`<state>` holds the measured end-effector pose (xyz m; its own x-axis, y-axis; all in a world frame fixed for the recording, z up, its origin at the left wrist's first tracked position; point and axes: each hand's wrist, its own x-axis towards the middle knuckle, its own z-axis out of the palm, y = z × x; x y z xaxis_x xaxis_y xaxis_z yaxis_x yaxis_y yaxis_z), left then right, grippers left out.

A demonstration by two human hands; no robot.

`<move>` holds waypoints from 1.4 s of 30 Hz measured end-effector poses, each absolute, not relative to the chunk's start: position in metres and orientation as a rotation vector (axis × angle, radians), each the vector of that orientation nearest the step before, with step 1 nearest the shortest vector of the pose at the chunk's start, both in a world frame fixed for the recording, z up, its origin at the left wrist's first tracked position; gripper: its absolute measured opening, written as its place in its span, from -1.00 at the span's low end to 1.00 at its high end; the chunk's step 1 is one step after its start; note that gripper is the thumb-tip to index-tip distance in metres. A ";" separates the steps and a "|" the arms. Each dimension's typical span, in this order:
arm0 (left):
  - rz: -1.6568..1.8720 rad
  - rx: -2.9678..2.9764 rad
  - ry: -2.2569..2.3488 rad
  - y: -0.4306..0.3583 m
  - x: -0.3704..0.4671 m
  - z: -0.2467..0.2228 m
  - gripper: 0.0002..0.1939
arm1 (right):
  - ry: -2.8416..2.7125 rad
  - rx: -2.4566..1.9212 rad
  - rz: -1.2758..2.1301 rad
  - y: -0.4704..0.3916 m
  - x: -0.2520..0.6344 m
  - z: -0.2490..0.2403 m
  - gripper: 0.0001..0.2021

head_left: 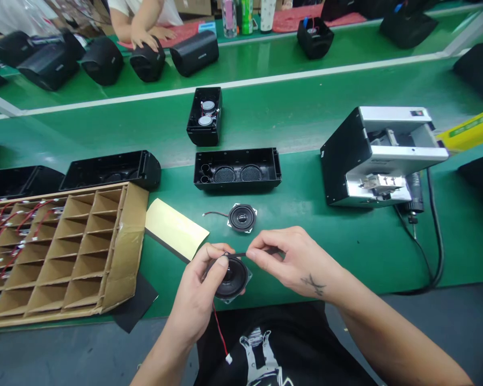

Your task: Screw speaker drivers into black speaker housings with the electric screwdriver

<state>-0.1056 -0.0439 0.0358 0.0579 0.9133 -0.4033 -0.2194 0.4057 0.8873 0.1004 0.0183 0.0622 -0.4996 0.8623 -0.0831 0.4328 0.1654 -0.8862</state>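
Note:
My left hand [201, 284] grips a round black speaker driver [234, 279], its thumb at the upper rim. A red wire with a white plug [228, 358] dangles from the driver. Between my hands runs a thin black strip [238, 255], pinched by the fingers of my right hand [284, 257] and lying along the driver's top edge. Just beyond, a second speaker driver [242, 218] with a short wire lies on the green bench. Left of it is a pale yellow sheet [177, 228] with a dark layer beneath.
A divided cardboard box [121, 252] with wired drivers stands at left. Open black housings [237, 185] lie ahead, one [204, 131] containing two drivers. A black and silver machine [382, 161] stands at right, beside an electric screwdriver [414, 195]. Across the line, a co-worker's hand [145, 37] touches a speaker.

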 end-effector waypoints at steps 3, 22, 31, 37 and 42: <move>1.009 0.731 1.228 -0.043 -0.103 0.036 -0.72 | -1.979 -1.225 1.319 0.018 0.100 0.060 -0.79; 1.047 0.690 1.176 -0.041 -0.101 0.036 -0.76 | -1.863 -1.228 1.360 0.011 0.100 0.047 -0.77; 1.085 0.675 1.229 -0.038 -0.096 0.033 -0.71 | -1.861 -1.227 1.349 0.011 0.100 0.039 -0.79; 1.129 0.635 1.240 -0.039 -0.093 0.027 -0.70 | -1.890 -1.239 1.440 0.013 0.097 0.034 -0.72; 1.126 0.749 1.257 -0.043 -0.096 0.023 -0.74 | -1.962 -1.160 1.443 0.020 0.093 0.038 -0.89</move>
